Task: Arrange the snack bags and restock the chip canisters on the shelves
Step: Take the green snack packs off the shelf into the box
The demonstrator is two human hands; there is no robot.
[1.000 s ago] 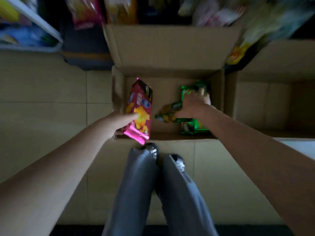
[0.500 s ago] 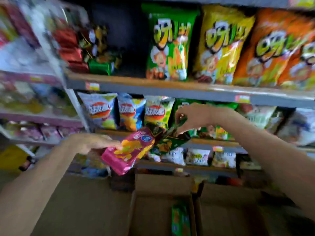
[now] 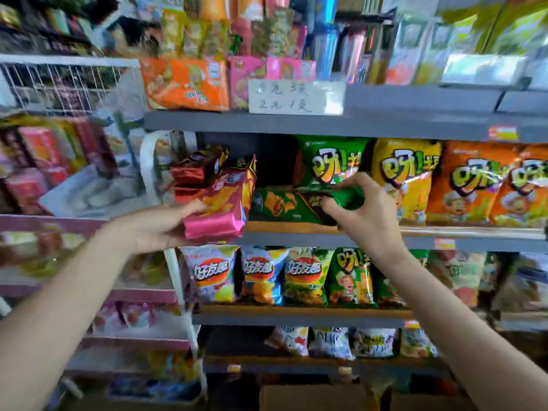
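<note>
My left hand (image 3: 160, 225) grips the bottom of a pink snack pack (image 3: 225, 203), held upright at the left end of the middle grey shelf (image 3: 326, 235). Red packs (image 3: 192, 179) stand just behind it. My right hand (image 3: 361, 212) pinches the end of a green snack pack (image 3: 284, 204) that lies flat on that same shelf, in the dark gap left of an upright green chip bag (image 3: 329, 163). Yellow (image 3: 406, 176) and orange chip bags (image 3: 474, 182) stand further right.
One shelf down stands a row of chip bags (image 3: 261, 274). The shelf above carries orange and pink packs (image 3: 189, 84) and a handwritten price card (image 3: 296, 97). Pink shelving (image 3: 44, 223) with a wire rack adjoins on the left. A cardboard box edge (image 3: 311, 396) shows at the bottom.
I have risen from the cardboard box on the floor to the shelves. Both hands lifted their packs from box level up to the middle shelf; the green pack now lies on the shelf.
</note>
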